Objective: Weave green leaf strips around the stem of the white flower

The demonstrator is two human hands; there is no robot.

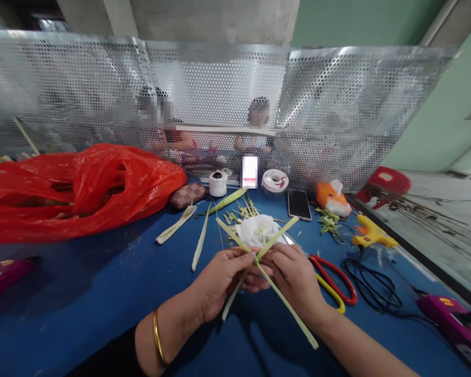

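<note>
Pale green leaf strips (284,301) cross one another in an X, with a small folded knot where they meet. My left hand (231,269) pinches that crossing from the left, thumb on top. From the right, my right hand (294,272) is closed on the strips beside the knot, its fingertips partly hidden. Two ends point up and away, and two hang down towards me. Just beyond my hands lies a crumpled white tissue (257,228) with leaf scraps. Scissors with red and yellow handles (339,285) lie beside my right hand, their blades mostly hidden.
A red plastic bag (102,183) fills the left. Corn husk pieces (201,238), a thread spool (217,184), a ribbon roll (275,180) and a phone (299,204) lie ahead. A yellow glue gun (372,233) with a black cord sits right. A perforated metal screen (220,84) stands behind; people sit beyond.
</note>
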